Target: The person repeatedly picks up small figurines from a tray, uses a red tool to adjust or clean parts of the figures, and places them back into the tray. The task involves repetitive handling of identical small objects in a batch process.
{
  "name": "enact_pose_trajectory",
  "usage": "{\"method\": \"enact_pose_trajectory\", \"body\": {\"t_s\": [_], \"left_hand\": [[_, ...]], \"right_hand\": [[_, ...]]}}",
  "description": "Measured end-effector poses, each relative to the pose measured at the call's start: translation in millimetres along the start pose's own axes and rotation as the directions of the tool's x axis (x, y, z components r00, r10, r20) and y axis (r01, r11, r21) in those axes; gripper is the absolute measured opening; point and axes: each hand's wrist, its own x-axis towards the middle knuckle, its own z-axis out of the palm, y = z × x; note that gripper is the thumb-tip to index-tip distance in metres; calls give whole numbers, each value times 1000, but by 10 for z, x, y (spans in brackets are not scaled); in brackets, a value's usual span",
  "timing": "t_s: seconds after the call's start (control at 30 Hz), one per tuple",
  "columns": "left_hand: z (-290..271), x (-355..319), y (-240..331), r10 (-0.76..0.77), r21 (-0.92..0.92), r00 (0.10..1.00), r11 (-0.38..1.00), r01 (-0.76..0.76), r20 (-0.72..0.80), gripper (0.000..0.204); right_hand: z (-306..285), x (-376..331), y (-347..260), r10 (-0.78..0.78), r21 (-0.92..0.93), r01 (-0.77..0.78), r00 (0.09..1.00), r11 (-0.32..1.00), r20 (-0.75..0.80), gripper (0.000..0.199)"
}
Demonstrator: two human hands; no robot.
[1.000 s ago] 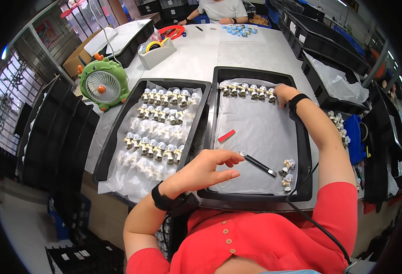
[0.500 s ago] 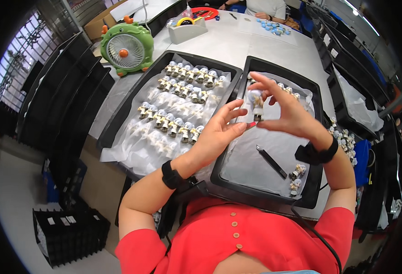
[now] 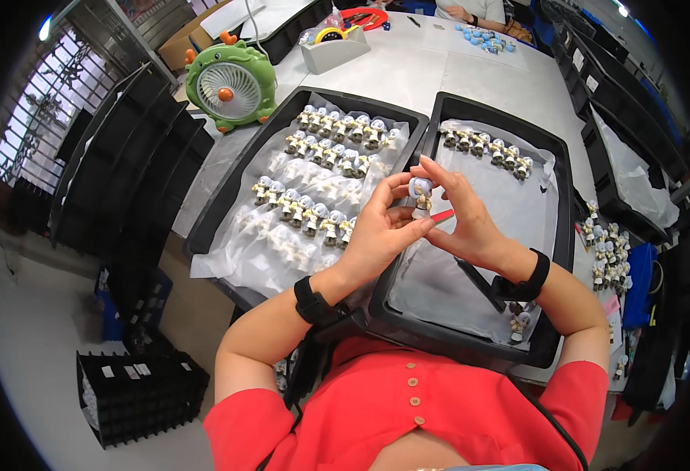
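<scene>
Above the right tray, my two hands meet around a small figurine [image 3: 420, 196] with a pale head, white clothes and a dark base. My right hand [image 3: 470, 224] is closed on it, with fingers at the head and thumb low down. My left hand [image 3: 384, 228] curls against its other side and pinches a small red pointed piece [image 3: 442, 216], whose kind I cannot make out. Under my right wrist, a black cutter-like tool [image 3: 474, 279] lies in the right tray [image 3: 562, 235], partly hidden. Near it are loose figurines [image 3: 519, 323], partly covered by my wristband.
A row of figurines [image 3: 486, 147] lines the right tray's far end. The left tray [image 3: 231, 184] holds several rows on white sheeting. Beyond stand a green fan [image 3: 231, 85] and a tape dispenser [image 3: 335, 51]. More figurines [image 3: 611, 255] lie at right. Another person [image 3: 474, 12] sits across.
The figurine has come down and left, closer to my left hand. My right hand has closed in around it, and its wrist now covers part of the black tool. The view has shifted slightly.
</scene>
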Motion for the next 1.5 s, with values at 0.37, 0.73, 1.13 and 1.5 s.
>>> {"method": "enact_pose_trajectory", "body": {"t_s": [0.37,0.73,1.13,1.5], "left_hand": [[8,28,-8,-49,-63,998,997,47,-29,49],[-102,42,6,-197,-294,978,933,207,61,48],[-120,67,-9,-243,-356,966,898,258,85,47],[-101,43,-11,-293,-446,949,838,313,115,43]], "right_hand": [[95,-63,19,4,92,4,997,996,-78,92],[50,-104,16,207,226,-196,978,954,-28,90],[41,-120,56,273,275,-263,962,925,2,90],[2,-98,43,261,322,-235,964,917,-40,91]]}}
